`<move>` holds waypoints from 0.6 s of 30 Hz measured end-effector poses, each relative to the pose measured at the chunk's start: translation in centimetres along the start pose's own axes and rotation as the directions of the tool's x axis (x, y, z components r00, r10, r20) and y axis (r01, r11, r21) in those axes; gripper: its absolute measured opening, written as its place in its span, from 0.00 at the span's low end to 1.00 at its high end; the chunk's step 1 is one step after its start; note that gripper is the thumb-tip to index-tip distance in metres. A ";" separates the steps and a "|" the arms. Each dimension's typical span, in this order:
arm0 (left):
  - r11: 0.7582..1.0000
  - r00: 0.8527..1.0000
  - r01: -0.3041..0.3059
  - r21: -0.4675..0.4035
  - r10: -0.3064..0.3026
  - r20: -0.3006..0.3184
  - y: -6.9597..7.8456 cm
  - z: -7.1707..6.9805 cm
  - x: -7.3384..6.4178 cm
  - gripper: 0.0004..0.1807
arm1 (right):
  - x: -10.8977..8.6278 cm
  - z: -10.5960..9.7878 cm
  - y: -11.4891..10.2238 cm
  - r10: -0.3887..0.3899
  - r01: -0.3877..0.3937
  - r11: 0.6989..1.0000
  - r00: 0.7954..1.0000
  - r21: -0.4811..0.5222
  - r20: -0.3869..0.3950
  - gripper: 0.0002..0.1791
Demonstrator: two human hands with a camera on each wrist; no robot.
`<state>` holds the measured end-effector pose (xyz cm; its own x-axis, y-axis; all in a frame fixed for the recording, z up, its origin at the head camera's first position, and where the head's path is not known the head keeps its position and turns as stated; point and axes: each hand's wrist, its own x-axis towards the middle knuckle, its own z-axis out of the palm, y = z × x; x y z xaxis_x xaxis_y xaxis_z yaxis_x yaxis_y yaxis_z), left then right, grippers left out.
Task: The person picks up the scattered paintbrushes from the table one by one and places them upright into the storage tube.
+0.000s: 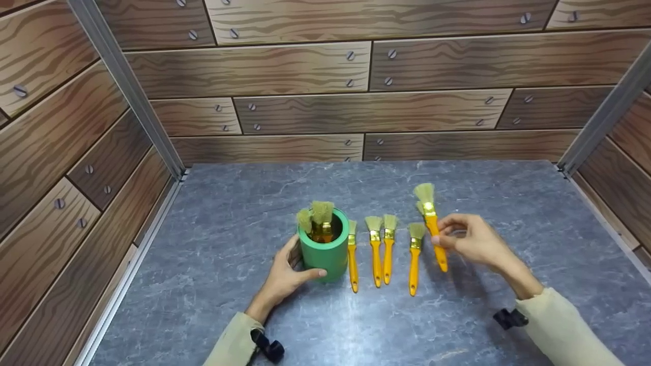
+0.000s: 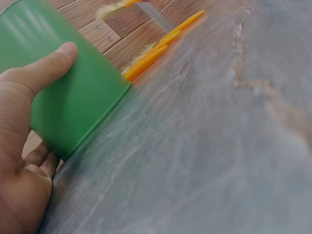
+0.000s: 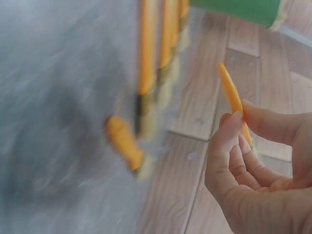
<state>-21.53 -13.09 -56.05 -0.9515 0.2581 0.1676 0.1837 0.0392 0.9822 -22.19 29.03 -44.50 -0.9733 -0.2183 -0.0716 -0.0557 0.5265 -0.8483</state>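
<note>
My left hand (image 1: 285, 274) holds a green cylindrical cup (image 1: 325, 259), thumb across its front and fingers round its far side. Bristle ends of paintbrushes (image 1: 322, 212) stick out of the cup's top. Above the table, my right hand (image 1: 475, 239) pinches the orange handle of a paintbrush (image 1: 430, 213), bristles pointing up and away. Another brush (image 1: 420, 207) lies mostly hidden behind it; in the right wrist view a short stretch of an orange handle (image 3: 124, 141) shows on the table. Between the hands lies a row of brushes, including a paintbrush (image 1: 414, 264) nearest my right hand.
Further brushes in the row are a pair (image 1: 376, 254) in the middle and one brush (image 1: 353, 264) right beside the cup. The grey marbled table (image 1: 244, 203) meets a wood-patterned back wall (image 1: 305, 66). Metal posts (image 1: 137, 91) stand at the corners.
</note>
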 end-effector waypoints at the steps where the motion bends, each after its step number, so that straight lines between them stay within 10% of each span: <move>1: 1.000 1.000 -0.001 -0.003 0.001 0.000 0.0 0.0 0.0 0.59 | 0.0 0.1 -0.5 -0.015 0.015 1.000 1.000 0.009 0.000 0.17; 18: 1.000 1.000 -0.021 -0.008 0.021 0.008 0.0 0.0 0.1 0.58 | 1.8 4.0 -7.2 -0.244 0.245 0.969 0.969 0.041 -0.028 0.10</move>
<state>-21.63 -13.06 -56.07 -0.9454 0.2667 0.1872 0.2012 0.0258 0.9792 -22.68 21.58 -40.57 -0.9361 -0.3173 0.1518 -0.2830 0.4230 -0.8608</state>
